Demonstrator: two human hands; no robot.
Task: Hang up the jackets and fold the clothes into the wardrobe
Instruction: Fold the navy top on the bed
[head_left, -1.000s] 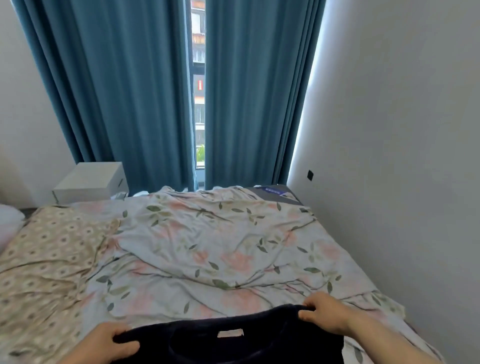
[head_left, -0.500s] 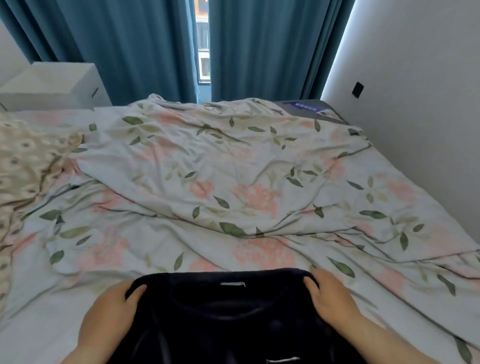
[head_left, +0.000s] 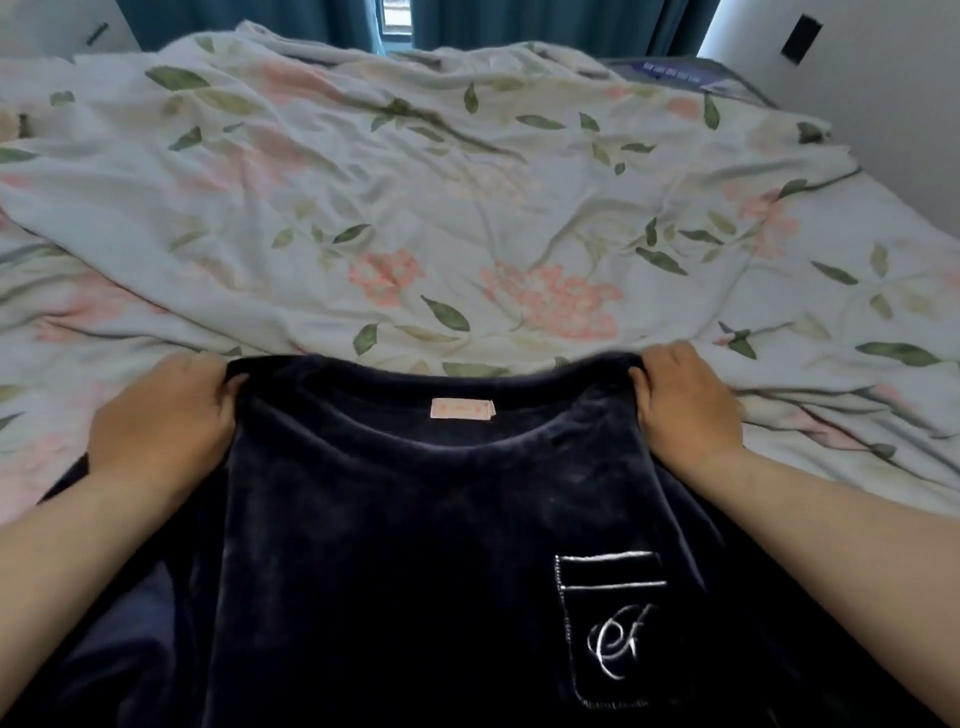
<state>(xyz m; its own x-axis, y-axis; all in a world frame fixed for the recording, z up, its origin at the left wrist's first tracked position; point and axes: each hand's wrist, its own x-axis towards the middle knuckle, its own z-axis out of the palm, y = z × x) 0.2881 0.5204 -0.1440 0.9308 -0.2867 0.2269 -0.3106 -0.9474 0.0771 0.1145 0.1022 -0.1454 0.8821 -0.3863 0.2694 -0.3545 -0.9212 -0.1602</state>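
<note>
item 1. navy top (head_left: 415, 545): nearest me, lying front-up on the near edge of the bed, its hem out of frame. plush, velvety pile with a dull sheen, and a round neckline. the chest pocket (head_left: 618, 623) is outlined in silver stitching with a looping monogram. a pale pink neck label (head_left: 462, 409) is sewn inside the collar.

item 2. my left hand (head_left: 161, 415): fingers curled round the shoulder seam on my left, bunching the cloth.

item 3. my right hand (head_left: 685, 405): fingers curled over the opposite shoulder, gripping it the same way. the collar edge is pulled taut between the two.

item 4. floral duvet (head_left: 467, 208): thin, rumpled cotton, white with pink blossoms and green leaves, spread beyond the top.

item 5. mattress corner (head_left: 701, 73): grey, bare, at the far right.

item 6. teal curtains (head_left: 519, 21): heavy pleats, with a slit of window between them.

status: early, as i judge it. the top is spread out but no fold is made and the sleeves are not turned in (the wardrobe, hangers and any jackets are out of view). folding, carrying and shelving all remain.
</note>
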